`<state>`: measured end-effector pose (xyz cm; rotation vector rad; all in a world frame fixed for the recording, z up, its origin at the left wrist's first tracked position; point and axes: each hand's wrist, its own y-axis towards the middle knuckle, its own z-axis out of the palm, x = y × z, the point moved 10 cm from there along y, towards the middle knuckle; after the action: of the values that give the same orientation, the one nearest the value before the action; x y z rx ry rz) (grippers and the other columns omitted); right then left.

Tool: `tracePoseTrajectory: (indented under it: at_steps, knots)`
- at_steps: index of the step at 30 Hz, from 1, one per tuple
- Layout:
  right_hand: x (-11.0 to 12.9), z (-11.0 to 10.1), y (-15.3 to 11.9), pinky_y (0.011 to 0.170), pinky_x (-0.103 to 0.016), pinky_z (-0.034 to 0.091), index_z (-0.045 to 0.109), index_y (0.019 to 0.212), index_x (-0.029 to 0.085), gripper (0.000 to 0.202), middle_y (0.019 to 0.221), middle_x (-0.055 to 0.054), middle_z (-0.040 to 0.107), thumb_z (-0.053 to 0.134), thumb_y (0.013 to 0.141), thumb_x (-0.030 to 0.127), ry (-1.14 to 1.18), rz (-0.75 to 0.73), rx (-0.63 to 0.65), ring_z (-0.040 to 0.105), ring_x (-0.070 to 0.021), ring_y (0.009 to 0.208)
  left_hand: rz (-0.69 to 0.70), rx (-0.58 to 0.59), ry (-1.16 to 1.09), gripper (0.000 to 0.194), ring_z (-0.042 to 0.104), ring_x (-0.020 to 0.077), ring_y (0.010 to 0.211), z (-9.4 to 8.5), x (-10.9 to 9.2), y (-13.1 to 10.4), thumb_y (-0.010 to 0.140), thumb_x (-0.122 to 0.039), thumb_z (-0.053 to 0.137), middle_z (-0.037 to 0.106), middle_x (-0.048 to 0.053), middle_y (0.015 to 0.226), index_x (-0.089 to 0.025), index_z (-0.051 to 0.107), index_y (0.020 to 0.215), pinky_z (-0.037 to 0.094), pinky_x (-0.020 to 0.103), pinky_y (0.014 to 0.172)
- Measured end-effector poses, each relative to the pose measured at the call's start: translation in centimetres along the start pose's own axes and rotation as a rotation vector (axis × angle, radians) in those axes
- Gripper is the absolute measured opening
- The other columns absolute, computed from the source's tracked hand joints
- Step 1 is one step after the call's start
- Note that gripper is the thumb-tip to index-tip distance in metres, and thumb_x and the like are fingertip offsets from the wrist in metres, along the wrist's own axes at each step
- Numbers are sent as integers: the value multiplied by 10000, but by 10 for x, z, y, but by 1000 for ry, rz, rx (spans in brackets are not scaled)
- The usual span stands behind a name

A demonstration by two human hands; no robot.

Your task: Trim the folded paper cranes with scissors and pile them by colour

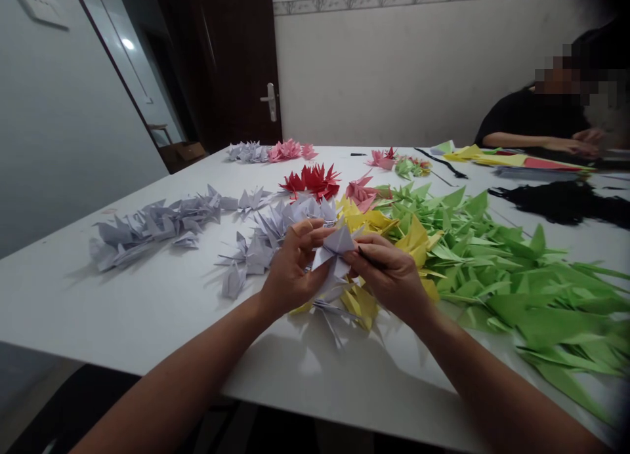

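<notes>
Over the near middle of the table, my left hand [298,267] grips a pale lavender origami crane [338,242] between thumb and fingers. On the crane's right side, my right hand [388,270] is closed around a thin dark stick-like tool [370,257], whose tip is at the paper. Fingers cover most of this tool, so its kind is unclear. Beneath and behind my hands lie yellow folded paper pieces [416,241] and more pale lavender ones [256,250]. A large spread of green folded paper pieces [512,283] lies to the right of my right hand.
A row of pale folded pieces [157,224] crosses the left of the white table [147,323]. Red folded pieces [312,180] and pink ones [288,150] lie farther back. At right are a black stringy bundle [561,201], coloured sheets [522,160] and a seated person [531,119].
</notes>
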<state>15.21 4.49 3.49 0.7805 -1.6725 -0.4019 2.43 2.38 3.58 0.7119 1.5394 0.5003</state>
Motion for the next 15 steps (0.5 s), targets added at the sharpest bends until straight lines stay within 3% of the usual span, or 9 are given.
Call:
tracePoseTrajectory:
  at_steps: [3, 7, 11, 15]
  knots:
    - [-3, -1, 0, 610, -272, 467, 686, 753, 209, 169, 789, -31, 607, 598, 851, 314, -1, 30, -20, 572, -147, 719, -58, -65, -16, 483, 669, 145, 882, -5, 8, 2, 773, -170, 655, 653, 29, 944, -250, 401, 1175, 552, 279, 793]
    - [-8, -9, 1, 523, -249, 418, 675, 873, 189, 194, 705, -11, 606, 620, 813, 365, -44, 112, -84, 526, -121, 582, -134, -259, -63, 509, 656, 114, 772, -27, 17, 4, 721, -185, 696, 634, -11, 849, -237, 402, 1133, 538, 226, 692]
    - [3, 2, 1, 570, -256, 438, 660, 901, 189, 252, 719, -16, 627, 532, 859, 402, -94, 106, 49, 559, -136, 623, -218, -421, -78, 541, 631, 96, 679, -47, 27, 4, 673, -220, 741, 612, -37, 777, -223, 400, 1093, 518, 207, 625]
    - [14, 21, -3, 742, -301, 466, 657, 1028, 190, 269, 957, -63, 675, 490, 882, 344, -88, 49, 214, 614, -182, 858, -222, -445, -70, 540, 617, 88, 685, -49, 32, 4, 654, -239, 761, 594, -38, 765, -213, 423, 1074, 509, 200, 638]
